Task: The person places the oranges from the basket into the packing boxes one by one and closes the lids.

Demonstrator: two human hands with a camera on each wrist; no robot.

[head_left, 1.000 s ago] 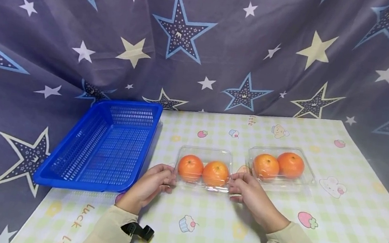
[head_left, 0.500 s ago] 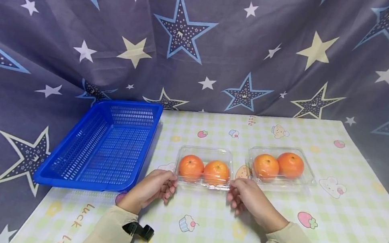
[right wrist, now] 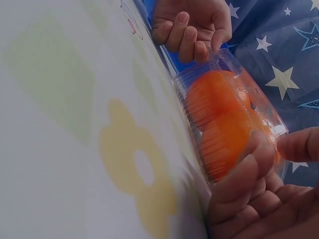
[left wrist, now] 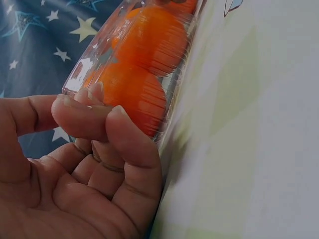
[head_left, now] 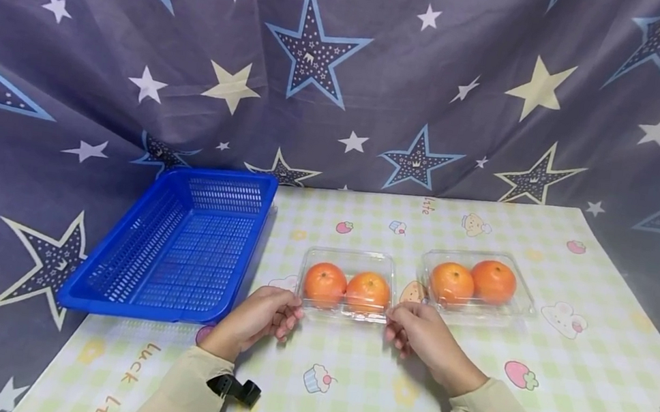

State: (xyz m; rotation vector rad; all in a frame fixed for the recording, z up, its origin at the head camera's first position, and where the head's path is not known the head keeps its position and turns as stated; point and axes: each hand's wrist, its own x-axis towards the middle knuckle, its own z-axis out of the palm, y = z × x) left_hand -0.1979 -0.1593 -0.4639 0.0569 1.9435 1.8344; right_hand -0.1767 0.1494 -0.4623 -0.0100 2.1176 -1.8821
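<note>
A clear plastic clamshell box [head_left: 351,259] with two orange fruits inside, which look like oranges [head_left: 325,285], sits on the table in the middle of the head view. My left hand [head_left: 257,317] pinches its near left corner between thumb and index finger, the other fingers curled below. At the near right corner, my right hand [head_left: 426,338] pinches the rim the same way. The left wrist view shows the left fingertips [left wrist: 119,117] against the box's end. In the right wrist view both hands are at opposite ends of the box [right wrist: 271,117].
A second clear box [head_left: 520,294] holding two more orange fruits [head_left: 492,282] stands to the right. To the left lies a blue plastic basket [head_left: 250,251], its near right corner close to my left hand. The checked tablecloth [head_left: 357,388] meets a star-patterned curtain [head_left: 384,68] behind.
The fingers of both hands have curled in below the box's corners, with the thumbs now over the rim. The box has hardly shifted, and the basket and second box stay put.
</note>
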